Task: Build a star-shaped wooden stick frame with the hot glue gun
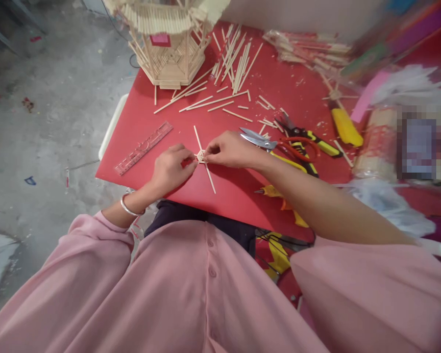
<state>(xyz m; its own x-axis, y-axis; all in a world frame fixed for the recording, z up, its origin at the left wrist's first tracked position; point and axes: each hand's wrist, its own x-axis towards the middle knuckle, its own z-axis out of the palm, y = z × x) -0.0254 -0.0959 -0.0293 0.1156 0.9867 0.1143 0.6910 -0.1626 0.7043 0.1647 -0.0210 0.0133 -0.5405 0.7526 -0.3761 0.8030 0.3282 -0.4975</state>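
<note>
A small frame of thin wooden sticks lies low over the red table, with a little hexagon of short pieces at its middle and long sticks reaching out. My left hand pinches its left side between thumb and fingers. From the other side, my right hand is closed at the hexagon, thumb and fingertips together on it. Whether a separate short piece is in either pinch is too small to tell. A clear ruler lies left of my hands. Scissors with orange handles lie beside my right wrist.
A stick-built model house stands at the back of the red table. Loose sticks are scattered near it. Yellow-black cutters, a yellow glue gun, a yellow-handled tool and plastic bags crowd the right side.
</note>
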